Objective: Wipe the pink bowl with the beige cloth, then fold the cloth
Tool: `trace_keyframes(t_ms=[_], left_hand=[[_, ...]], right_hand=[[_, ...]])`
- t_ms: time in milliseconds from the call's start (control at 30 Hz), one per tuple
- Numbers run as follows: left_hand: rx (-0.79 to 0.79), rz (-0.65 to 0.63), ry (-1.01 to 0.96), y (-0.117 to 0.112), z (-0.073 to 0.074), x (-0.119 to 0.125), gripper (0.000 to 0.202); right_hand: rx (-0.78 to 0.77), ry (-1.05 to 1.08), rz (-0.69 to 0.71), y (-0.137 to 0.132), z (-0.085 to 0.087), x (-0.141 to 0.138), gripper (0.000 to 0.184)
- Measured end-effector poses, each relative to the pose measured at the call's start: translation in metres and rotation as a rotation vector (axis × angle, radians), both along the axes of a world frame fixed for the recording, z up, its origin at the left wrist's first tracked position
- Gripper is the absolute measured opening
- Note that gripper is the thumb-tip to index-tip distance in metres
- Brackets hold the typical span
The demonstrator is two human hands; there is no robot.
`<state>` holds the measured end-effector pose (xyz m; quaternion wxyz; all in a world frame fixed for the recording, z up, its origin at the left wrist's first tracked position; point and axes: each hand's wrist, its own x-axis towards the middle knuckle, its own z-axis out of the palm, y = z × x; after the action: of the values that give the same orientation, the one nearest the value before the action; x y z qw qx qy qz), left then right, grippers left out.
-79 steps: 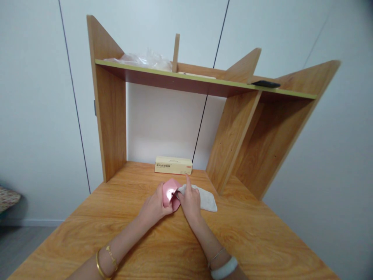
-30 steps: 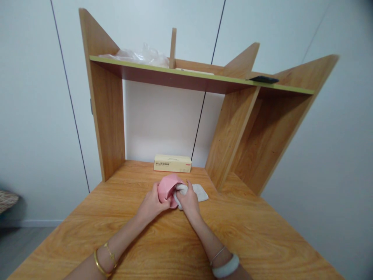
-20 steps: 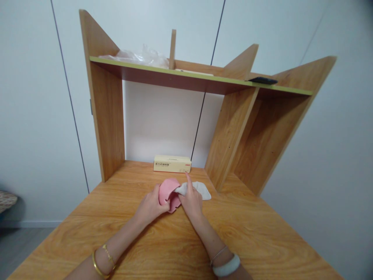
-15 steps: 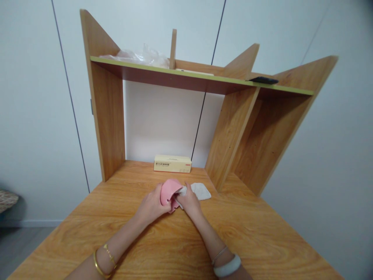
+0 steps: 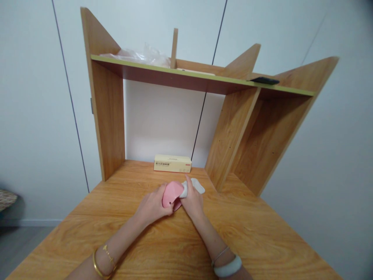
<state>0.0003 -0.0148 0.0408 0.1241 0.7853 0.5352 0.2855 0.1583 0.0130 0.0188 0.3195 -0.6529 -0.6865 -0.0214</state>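
Note:
Over the middle of the wooden desk, my left hand is wrapped round a pink, rounded, hollow piece with small holes near its edge. Its exact kind does not show. My right hand grips a white cloth and presses part of it to the rim of the pink piece. The cloth's loose end sticks out beyond my fingers to the upper right. Some of my right fingers are hidden behind the cloth and the pink piece.
A cream cling film box stands behind my hands at the back of the desk. A wooden shelf unit rises around it. On its upper board lie a clear plastic bag and a dark flat object.
My right hand has drawn the cloth from inside the pink piece toward its rim and upward. The cloth's loose end has shifted left and bunched up. The pink piece has turned slightly.

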Motion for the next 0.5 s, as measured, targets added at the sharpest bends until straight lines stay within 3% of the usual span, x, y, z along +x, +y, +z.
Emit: trace_keyframes(t_ms=[167,267,400,500], left_hand=[[-0.045,0.024,-0.192,0.009,-0.009,-0.008,0.074],[-0.063,-0.052,-0.328,0.014,-0.018,-0.010,0.083],[-0.047,-0.208,-0.471,0.016,-0.026,-0.006,0.070],[-0.038,-0.132,-0.443,0.017,-0.028,-0.005,0.058]], right_hand=[[-0.098,0.184,0.019,0.005,-0.010,0.001,0.068],[-0.104,0.345,0.011,0.010,-0.016,0.000,0.063],[-0.105,0.507,0.095,0.016,-0.023,-0.003,0.057],[-0.148,0.518,0.095,0.017,-0.025,-0.007,0.057]])
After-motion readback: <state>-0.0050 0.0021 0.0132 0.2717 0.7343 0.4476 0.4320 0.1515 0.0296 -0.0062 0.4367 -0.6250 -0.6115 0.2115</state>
